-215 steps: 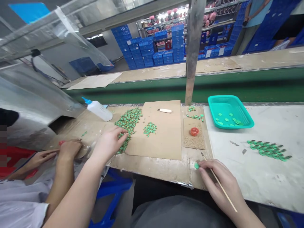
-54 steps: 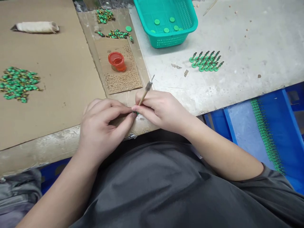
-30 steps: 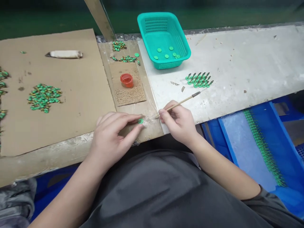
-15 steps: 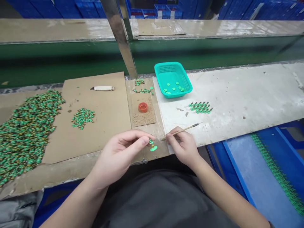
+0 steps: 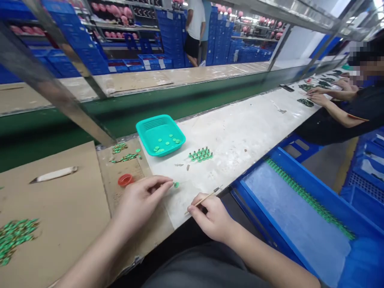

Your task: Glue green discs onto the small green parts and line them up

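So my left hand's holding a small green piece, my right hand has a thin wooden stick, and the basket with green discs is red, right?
Not quite: the basket with green discs is teal, not red, as the head view shows. Your left hand does hold a small green piece, and your right hand a thin wooden stick.

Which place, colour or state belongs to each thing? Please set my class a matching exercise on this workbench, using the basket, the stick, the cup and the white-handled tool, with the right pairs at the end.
Column one
1. basket
2. stick
3. cup
4. white-handled tool

Column two
A. red
B. lying on the big cardboard sheet
C. held in the right hand
D. with green discs inside

Right pairs: 1-D, 2-C, 3-A, 4-B
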`<state>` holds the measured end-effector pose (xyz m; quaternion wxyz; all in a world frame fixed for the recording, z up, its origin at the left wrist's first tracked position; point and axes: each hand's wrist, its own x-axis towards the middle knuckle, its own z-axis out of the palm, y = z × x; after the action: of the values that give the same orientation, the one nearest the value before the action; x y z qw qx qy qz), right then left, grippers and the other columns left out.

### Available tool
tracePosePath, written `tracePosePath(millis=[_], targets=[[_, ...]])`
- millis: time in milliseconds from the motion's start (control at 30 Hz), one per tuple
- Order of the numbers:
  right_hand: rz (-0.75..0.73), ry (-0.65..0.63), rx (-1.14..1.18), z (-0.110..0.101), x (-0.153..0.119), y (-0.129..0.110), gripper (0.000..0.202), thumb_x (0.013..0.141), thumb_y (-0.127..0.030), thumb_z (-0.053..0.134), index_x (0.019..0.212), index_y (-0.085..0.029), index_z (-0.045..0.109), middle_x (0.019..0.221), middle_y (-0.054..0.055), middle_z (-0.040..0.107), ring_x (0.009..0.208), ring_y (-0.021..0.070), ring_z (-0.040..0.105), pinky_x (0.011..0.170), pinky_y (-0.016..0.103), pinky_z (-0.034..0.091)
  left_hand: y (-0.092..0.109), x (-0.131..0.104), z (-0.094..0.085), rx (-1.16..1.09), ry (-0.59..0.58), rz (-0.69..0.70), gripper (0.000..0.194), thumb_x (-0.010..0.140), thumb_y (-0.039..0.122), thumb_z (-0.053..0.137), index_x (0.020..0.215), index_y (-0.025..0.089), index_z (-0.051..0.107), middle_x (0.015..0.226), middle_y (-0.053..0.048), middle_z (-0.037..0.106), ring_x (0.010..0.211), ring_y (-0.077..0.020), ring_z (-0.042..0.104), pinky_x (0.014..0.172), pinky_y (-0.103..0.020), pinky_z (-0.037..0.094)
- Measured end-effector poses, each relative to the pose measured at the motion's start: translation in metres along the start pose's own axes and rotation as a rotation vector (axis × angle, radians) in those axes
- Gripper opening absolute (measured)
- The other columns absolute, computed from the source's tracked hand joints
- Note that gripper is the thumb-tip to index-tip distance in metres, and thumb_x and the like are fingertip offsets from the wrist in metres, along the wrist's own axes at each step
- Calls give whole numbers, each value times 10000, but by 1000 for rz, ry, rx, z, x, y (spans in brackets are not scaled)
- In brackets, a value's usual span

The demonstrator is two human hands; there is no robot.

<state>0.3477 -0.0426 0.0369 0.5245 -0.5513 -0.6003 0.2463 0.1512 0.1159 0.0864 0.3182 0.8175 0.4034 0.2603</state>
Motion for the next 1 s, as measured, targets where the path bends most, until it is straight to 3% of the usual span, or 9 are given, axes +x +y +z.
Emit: tracePosePath(millis=[100, 233, 500, 633, 800, 900, 1000], targets=[[48, 52, -12, -18, -9, 4, 243, 1109, -292, 705, 876, -236, 745, 806, 26, 774, 707, 190, 752, 712, 291, 595, 12, 46, 35, 61, -43, 142, 357, 1052, 576, 694, 1006, 302, 918, 1083, -69, 887, 1031, -265, 804, 962, -383, 648], [98, 99, -18, -34, -21, 10, 229, 1105, -288, 707, 882, -243, 733, 797, 22, 759, 723, 203, 753, 727, 307, 599, 17, 82, 67, 164, -46, 227, 325, 1068, 493, 661, 1038, 284, 908, 991, -71, 786, 1047, -273, 753, 968, -404, 592], [166, 129, -15, -57, -29, 17, 215, 1104, -304, 686, 899, -256, 728, 830, 27, 790, 767, 212, 778, 770, 320, 623, 12, 95, 75, 282, -24, 254, 327, 1067, 485, 647, 1024, 288, 904, 981, -76, 776, 1033, -290, 750, 933, -417, 566], [221, 114, -47, -64, -20, 18, 210, 1089, -279, 649, 882, -256, 677, 837, 29, 781, 761, 204, 765, 753, 316, 596, 18, 87, 71, 280, 21, 230, 367, 1071, 534, 636, 1074, 296, 914, 1011, -72, 816, 1026, -278, 769, 906, -395, 579], [323, 55, -137, -71, 0, 17, 224, 1113, -264, 638, 896, -266, 581, 769, -9, 758, 685, 182, 730, 675, 291, 523, 25, 52, 36, 281, 156, 139, 439, 1093, 611, 608, 1079, 285, 901, 926, -47, 820, 796, -222, 728, 731, -355, 557], [343, -52, -224, -62, 18, 11, 253, 1090, -280, 744, 887, -267, 592, 733, -21, 748, 673, 190, 722, 646, 286, 481, 21, 19, 12, 282, 185, 107, 408, 1074, 622, 641, 990, 302, 880, 931, -28, 852, 763, -212, 751, 668, -340, 550], [320, -185, -342, -39, 42, -1, 285, 1037, -310, 859, 851, -258, 649, 784, 31, 808, 772, 252, 784, 676, 314, 494, 5, -16, 1, 271, 147, 116, 347, 1060, 621, 706, 1008, 326, 880, 1018, -27, 889, 913, -252, 822, 750, -348, 608]])
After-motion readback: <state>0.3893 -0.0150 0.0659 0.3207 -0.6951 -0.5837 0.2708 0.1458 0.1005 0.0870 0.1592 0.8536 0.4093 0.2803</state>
